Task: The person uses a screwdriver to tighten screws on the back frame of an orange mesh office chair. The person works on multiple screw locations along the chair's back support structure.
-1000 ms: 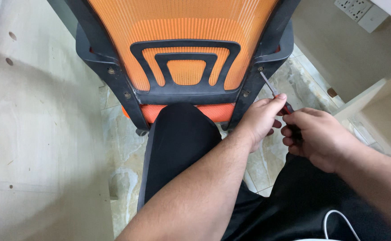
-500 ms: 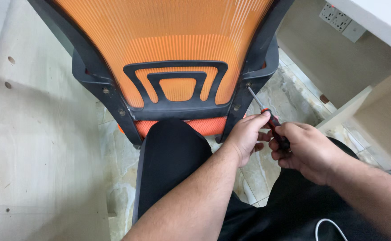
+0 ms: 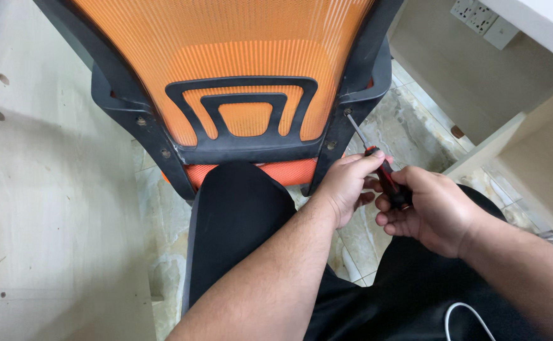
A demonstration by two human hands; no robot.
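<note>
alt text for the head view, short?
Both hands hold a red-and-black screwdriver, left hand near the shaft, right hand on the handle, its tip at the black frame of an orange mesh chair back.

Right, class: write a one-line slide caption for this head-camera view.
Both hands, left hand and right hand, hold a red-and-black screwdriver against an orange mesh chair back's black frame.

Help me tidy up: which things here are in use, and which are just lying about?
In use:
screwdriver, held by left hand and right hand
orange chair, its right frame screw

Lying about:
wooden board
wall sockets
white cable
</note>
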